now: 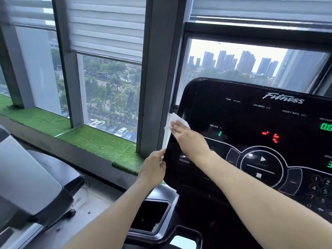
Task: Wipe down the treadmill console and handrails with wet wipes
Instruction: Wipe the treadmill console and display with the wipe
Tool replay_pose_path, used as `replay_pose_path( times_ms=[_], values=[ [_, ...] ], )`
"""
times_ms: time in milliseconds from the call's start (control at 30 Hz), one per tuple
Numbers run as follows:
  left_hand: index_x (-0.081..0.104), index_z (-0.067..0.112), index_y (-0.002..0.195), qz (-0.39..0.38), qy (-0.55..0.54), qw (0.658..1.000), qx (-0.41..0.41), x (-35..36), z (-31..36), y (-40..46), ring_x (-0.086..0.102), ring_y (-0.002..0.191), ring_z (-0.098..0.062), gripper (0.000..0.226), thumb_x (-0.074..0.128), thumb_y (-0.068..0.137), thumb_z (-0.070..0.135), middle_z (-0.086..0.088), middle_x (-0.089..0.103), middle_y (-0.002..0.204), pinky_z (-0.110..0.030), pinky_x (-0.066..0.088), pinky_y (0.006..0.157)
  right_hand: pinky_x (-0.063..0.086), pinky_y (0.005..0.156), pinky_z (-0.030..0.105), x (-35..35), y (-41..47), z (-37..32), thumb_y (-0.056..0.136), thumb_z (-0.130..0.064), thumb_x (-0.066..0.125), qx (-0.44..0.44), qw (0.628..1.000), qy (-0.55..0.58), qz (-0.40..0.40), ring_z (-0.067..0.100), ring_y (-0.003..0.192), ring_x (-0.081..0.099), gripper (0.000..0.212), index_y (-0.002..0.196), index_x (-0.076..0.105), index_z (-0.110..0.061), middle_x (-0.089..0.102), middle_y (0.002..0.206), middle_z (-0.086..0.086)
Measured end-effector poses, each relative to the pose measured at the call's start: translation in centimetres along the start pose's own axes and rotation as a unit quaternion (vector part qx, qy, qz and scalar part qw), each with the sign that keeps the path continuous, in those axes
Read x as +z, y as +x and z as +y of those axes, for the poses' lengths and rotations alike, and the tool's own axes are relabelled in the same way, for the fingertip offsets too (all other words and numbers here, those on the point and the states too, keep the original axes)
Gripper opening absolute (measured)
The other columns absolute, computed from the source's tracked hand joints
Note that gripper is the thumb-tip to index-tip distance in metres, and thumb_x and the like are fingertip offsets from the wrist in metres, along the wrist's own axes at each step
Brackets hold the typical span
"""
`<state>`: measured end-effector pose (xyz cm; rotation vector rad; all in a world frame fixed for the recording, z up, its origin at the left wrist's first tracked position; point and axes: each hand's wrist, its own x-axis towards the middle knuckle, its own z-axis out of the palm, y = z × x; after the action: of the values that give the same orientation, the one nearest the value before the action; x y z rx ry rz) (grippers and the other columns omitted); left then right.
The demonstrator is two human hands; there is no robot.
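The black treadmill console (pixel 251 123) fills the right half of the view, with lit green and red digits and a round button pad. My right hand (pixel 186 137) lies flat on the console's upper left face and presses a white wet wipe (pixel 173 121) against it; the wipe sticks out past my fingertips over the console's left edge. My left hand (pixel 154 168) grips the console's left edge lower down, with the thumb on the front face and the fingers behind the edge. No handrail shows clearly.
Below the console sits a dark cup-holder recess (pixel 150 216). A neighbouring grey and black machine (pixel 30 180) stands at the left. A window ledge covered in green artificial turf (pixel 97 142) runs behind, under large windows with a grey pillar (pixel 156 87).
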<state>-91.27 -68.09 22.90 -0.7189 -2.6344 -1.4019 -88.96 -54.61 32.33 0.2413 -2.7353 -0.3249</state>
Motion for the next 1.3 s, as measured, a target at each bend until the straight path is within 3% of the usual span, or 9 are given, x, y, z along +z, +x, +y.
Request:
replay_pose_path(
  times_ms=[233,533,833,900,1000,1067,1167,1233,1300],
  values=[
    [0.044,0.015,0.140,-0.005,-0.003,1.000,0.010,0.2,-0.7,-0.8,0.054,0.113,-0.020,0.050,0.046,0.091,0.002,-0.004,0.053,0.125,-0.031,0.042,0.098,0.032,0.110,0.027,3.2,-4.0,-2.9,0.101,-0.004,0.027,-0.049,0.995,0.028,-0.078,0.009,0.146,0.001,0.051,0.150,0.020,-0.011,0.006,0.159,-0.004],
    [0.050,0.019,0.136,-0.016,0.000,1.000,-0.008,-0.2,-0.8,-0.4,0.057,0.110,-0.015,0.047,0.042,0.092,0.003,0.000,0.058,0.124,-0.028,0.043,0.098,0.017,0.113,0.022,0.8,-1.4,-1.9,0.100,0.001,0.022,0.024,0.999,0.021,-0.022,0.010,0.146,-0.003,0.053,0.151,0.011,-0.009,0.000,0.160,-0.002],
    [0.065,0.016,0.115,-0.024,0.023,0.999,-0.004,-0.7,-0.4,-0.7,0.062,0.100,-0.021,0.036,0.044,0.089,0.002,-0.004,0.068,0.109,-0.033,0.048,0.090,0.036,0.106,0.029,2.6,-3.4,-3.3,0.102,-0.006,0.025,0.006,0.998,0.000,-0.057,0.012,0.145,0.010,0.046,0.148,0.023,-0.009,0.015,0.158,-0.002],
    [0.068,0.029,0.107,-0.040,0.014,0.999,-0.006,-0.9,-0.4,-0.6,0.062,0.093,-0.013,0.040,0.042,0.088,0.004,0.008,0.070,0.099,-0.029,0.049,0.084,0.048,0.083,0.029,1.4,-2.1,-2.5,0.100,-0.007,0.032,0.041,0.999,-0.024,-0.010,0.017,0.136,0.027,0.040,0.140,0.039,-0.005,0.030,0.148,0.002],
    [0.066,0.031,0.113,-0.051,0.010,0.999,-0.002,-1.3,-0.7,-0.2,0.062,0.097,-0.009,0.041,0.043,0.088,0.009,0.012,0.069,0.105,-0.031,0.050,0.089,0.041,0.048,0.024,1.0,-1.4,-2.9,0.081,0.003,0.056,0.053,0.992,-0.055,0.101,0.019,0.101,0.055,0.022,0.100,0.067,-0.002,0.055,0.111,0.005],
    [0.062,0.027,0.121,-0.051,0.015,0.999,-0.005,-1.4,-1.1,0.0,0.062,0.101,-0.011,0.041,0.044,0.088,0.013,0.010,0.067,0.113,-0.036,0.049,0.093,0.036,0.034,0.019,2.1,-2.1,-3.6,0.058,0.004,0.075,0.039,0.989,-0.044,0.133,0.019,0.075,0.060,0.019,0.073,0.069,-0.004,0.059,0.084,0.003],
    [0.066,0.023,0.112,-0.039,0.019,0.999,0.008,-1.3,-1.2,0.1,0.063,0.097,-0.017,0.035,0.046,0.087,0.009,0.004,0.069,0.107,-0.038,0.051,0.089,0.034,0.034,0.017,3.5,-3.9,-5.2,0.054,-0.005,0.080,0.011,0.994,-0.025,0.106,0.017,0.069,0.060,0.015,0.060,0.067,-0.010,0.059,0.077,-0.001],
    [0.069,0.022,0.101,-0.033,0.022,0.999,0.016,-1.2,-1.1,0.0,0.064,0.091,-0.021,0.030,0.047,0.087,0.008,0.001,0.071,0.098,-0.038,0.051,0.083,0.037,0.045,0.022,3.3,-4.5,-6.0,0.070,-0.007,0.069,0.025,0.999,-0.010,0.046,0.016,0.085,0.058,0.007,0.068,0.065,-0.012,0.057,0.088,-0.001],
    [0.069,0.020,0.099,-0.030,0.017,0.999,0.011,-1.0,-1.1,0.1,0.063,0.089,-0.021,0.027,0.046,0.090,0.009,0.000,0.071,0.096,-0.038,0.052,0.082,0.037,0.061,0.029,2.7,-3.7,-5.6,0.088,-0.003,0.050,0.047,0.998,0.035,-0.015,0.019,0.104,0.049,0.020,0.071,0.047,-0.013,0.046,0.098,0.002]
  ],
)
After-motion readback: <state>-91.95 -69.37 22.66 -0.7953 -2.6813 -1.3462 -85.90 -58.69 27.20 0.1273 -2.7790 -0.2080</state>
